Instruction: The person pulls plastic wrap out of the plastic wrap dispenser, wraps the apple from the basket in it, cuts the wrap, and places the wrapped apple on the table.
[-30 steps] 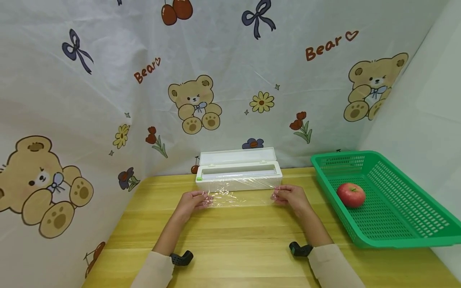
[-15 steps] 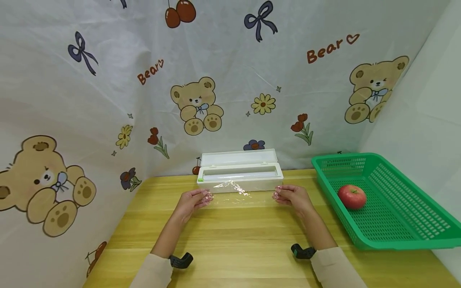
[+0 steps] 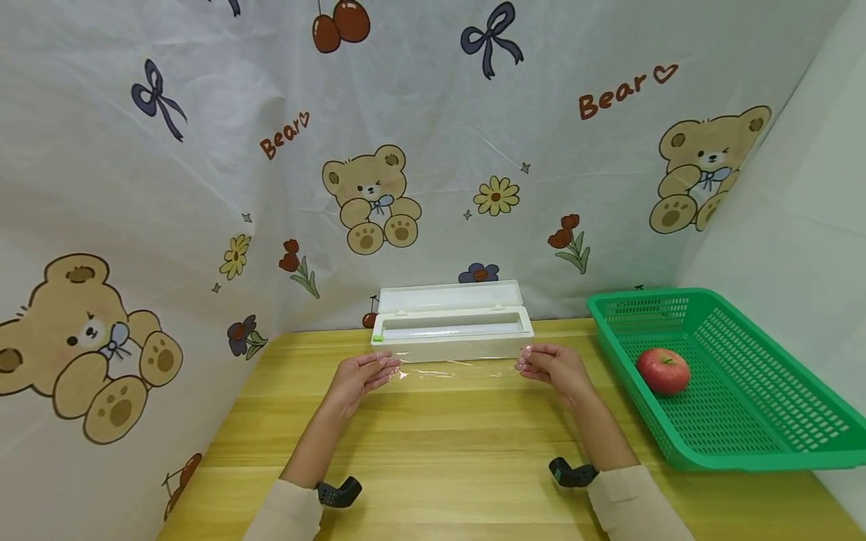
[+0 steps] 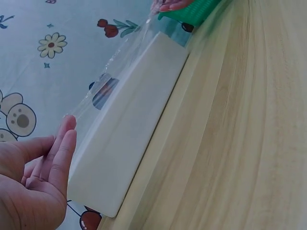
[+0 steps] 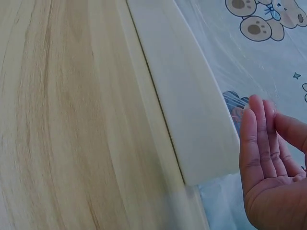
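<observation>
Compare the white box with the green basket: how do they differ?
The white box has a plain, solid front; the green basket is full of holes. The box has a raised lid; the basket shows none. The box is narrow, with a pale roll inside; the basket is wider and holds a red apple. Both sit on the wooden table.

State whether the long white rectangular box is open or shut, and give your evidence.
Open: the flat white lid stands tilted up behind the box, exposing the whitish roll inside.
</observation>
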Demonstrator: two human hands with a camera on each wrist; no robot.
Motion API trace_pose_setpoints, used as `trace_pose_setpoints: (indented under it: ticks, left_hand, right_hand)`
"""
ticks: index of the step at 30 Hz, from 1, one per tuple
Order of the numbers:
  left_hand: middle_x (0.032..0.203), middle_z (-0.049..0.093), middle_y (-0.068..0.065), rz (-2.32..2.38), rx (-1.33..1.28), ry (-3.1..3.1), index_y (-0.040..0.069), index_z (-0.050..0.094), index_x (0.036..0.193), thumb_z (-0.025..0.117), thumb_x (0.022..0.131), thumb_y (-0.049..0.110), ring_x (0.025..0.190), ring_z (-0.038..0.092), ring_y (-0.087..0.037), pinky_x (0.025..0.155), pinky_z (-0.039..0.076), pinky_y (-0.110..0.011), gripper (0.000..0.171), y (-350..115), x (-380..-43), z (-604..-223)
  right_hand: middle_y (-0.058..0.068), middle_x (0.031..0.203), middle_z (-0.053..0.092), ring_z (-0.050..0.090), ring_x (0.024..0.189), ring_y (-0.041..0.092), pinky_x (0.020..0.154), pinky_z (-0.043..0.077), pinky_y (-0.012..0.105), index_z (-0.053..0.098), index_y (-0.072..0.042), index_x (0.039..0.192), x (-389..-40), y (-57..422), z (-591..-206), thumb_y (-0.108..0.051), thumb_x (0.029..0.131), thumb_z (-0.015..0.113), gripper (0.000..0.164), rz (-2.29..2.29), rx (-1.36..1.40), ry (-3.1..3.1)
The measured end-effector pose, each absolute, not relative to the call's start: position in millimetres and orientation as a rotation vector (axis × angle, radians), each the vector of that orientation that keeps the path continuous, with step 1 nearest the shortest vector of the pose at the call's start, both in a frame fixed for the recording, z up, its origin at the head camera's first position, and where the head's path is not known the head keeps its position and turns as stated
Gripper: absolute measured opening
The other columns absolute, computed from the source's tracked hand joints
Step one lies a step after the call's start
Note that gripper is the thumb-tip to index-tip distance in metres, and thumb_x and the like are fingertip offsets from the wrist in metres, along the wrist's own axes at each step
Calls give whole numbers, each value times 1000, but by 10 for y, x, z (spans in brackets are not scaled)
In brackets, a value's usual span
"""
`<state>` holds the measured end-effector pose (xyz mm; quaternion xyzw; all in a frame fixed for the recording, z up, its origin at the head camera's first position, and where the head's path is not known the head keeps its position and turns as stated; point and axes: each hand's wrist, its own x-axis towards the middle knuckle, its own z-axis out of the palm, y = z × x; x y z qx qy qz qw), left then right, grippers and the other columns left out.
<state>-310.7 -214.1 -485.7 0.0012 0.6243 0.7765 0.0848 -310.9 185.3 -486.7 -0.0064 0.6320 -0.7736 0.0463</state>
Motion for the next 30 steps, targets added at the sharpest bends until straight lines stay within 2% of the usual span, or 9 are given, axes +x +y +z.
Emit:
trace_pose_setpoints:
  ticks: [7, 14, 25, 30]
  left_hand:
    - [113, 74, -17, 2325, 13, 1865, -14, 54, 137, 57, 103, 3, 99, 74, -19, 86, 59, -29, 38, -2140, -3066, -4815]
    - [112, 74, -15, 2325, 44, 1873, -13, 54, 137, 57, 103, 4, 97, 75, -18, 86, 59, -29, 38, -2140, -3022, -4747]
    - [117, 73, -17, 2306, 71, 1871, -12, 53, 139, 57, 104, 7, 104, 73, -21, 91, 57, -32, 40, -2174, -2995, -4723]
    - [119, 72, -16, 2293, 116, 1890, -12, 53, 139, 58, 104, 8, 108, 71, -23, 97, 53, -38, 41, -2178, -2970, -4708]
  right_hand:
    - [6, 87, 75, 75, 79, 16, 76, 62, 31, 59, 17, 118, -3095, 1859, -4806, -4, 100, 64, 29, -2368, -22, 1945]
    - [5, 87, 75, 75, 79, 15, 76, 62, 31, 56, 21, 121, -3048, 1861, -4739, -3, 99, 65, 34, -2397, -41, 1918]
    - [4, 84, 75, 75, 77, 17, 75, 62, 33, 61, 19, 115, -3038, 1877, -4723, -2, 97, 67, 28, -2418, -54, 1927]
    - [4, 83, 75, 75, 78, 18, 76, 62, 33, 63, 16, 113, -3023, 1872, -4706, -2, 97, 67, 25, -2428, -66, 1925]
